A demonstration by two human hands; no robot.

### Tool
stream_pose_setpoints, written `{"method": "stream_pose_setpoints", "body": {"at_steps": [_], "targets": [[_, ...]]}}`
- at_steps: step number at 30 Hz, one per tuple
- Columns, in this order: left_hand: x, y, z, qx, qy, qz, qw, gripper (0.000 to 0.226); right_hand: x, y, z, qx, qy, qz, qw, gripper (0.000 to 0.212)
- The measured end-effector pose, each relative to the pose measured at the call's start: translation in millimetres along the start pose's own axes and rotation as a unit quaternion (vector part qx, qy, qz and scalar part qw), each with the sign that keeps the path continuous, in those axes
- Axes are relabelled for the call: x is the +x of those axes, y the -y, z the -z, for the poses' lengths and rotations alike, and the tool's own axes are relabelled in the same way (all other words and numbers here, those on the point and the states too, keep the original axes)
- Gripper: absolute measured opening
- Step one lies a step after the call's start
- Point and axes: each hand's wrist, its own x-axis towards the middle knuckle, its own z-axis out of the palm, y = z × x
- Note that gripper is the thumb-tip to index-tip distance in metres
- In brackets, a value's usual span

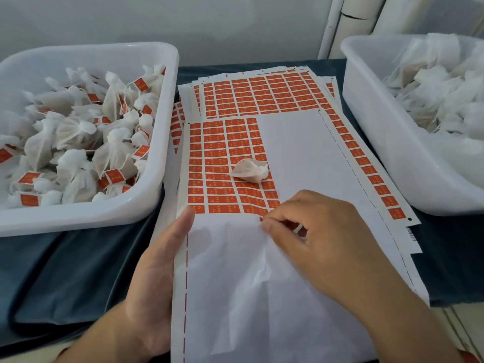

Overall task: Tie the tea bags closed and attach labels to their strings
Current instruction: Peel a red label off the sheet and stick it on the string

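Right hand (309,226) grip looks pinched on one label (298,230) (blurry), left hand (159,260) clamped on sheet (235,284) edge: rushed peel could tear label or flick tea bag (250,170) off.

Right bin (372,121) cut off; contents blurred, perhaps untied bags.
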Motion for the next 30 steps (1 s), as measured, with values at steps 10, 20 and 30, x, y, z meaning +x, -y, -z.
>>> {"method": "stream_pose_setpoints", "body": {"at_steps": [10,20,30], "targets": [[0,4,8,-0.032,-0.039,0.048,0.998,0.065,-2,-5,4,0.060,-0.006,0.020,0.998,0.052],[-1,2,9,-0.048,-0.042,0.043,0.997,0.053,1,-4,-2,0.038,-0.028,0.006,0.999,0.030],[-6,0,0,-0.077,-0.023,0.058,0.995,0.054,1,-5,-10,0.073,-0.040,-0.025,0.996,0.030]]}}
